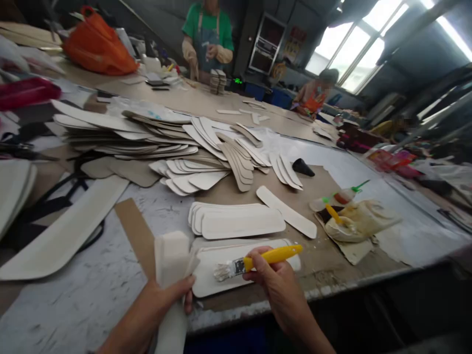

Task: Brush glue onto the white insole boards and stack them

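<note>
- Yellow-handled brush (273, 255) pinched in the right hand (278, 282) over white panels (210, 280), bristles pointing left, long axis nearly crosswise.
- Left hand (171, 295) grips a pale strip (171, 253), its length running away from the person.
- Rumpled bag (368, 216), right: pale paste (341, 230), yellow handle (333, 214) sticking out.
- Counter (320, 290) edge passes just nearside of the panels.
</note>
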A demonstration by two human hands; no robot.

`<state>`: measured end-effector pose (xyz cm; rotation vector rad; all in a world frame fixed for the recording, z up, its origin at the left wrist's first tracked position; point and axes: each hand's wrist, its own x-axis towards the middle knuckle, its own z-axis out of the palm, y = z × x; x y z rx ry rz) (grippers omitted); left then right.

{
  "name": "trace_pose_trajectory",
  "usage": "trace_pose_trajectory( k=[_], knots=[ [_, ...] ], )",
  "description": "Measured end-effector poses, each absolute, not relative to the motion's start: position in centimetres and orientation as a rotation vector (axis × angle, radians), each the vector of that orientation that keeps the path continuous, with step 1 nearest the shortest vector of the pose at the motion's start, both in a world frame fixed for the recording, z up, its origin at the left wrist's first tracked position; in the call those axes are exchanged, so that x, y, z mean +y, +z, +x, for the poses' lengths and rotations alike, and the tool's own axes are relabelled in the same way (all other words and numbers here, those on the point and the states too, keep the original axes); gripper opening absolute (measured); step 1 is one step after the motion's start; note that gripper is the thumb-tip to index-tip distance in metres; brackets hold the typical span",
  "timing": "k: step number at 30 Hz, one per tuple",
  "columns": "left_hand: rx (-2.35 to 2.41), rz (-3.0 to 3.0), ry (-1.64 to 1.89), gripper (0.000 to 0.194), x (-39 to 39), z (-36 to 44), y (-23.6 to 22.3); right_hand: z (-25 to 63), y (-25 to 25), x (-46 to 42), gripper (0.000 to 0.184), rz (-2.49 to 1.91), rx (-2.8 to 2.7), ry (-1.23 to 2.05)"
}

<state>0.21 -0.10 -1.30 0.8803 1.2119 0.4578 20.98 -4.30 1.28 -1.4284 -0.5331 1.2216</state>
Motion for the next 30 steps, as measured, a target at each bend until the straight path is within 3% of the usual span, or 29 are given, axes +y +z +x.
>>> trace_pose_trajectory(
  k=[15, 25, 30],
  knots=[
    [1.102, 0.97, 0.48, 0.032, 0.1, -0.3, -2.4, 18.0, 0.8, -4.3, 0.035, -1.624, -0.911, 1.02],
    [1.2, 1.063, 0.454, 0.041, 0.0, 0.0, -3.2, 25.7, 0.4, -6.3, 0.023, -1.948, -1.293, 0.105],
    [1.236, 1.091, 0.44, 0.041, 0.1, -0.1, -5.6, 28.4, 1.2, -6.7, 0.021, -1.962, -1.41, -0.174]
  ],
)
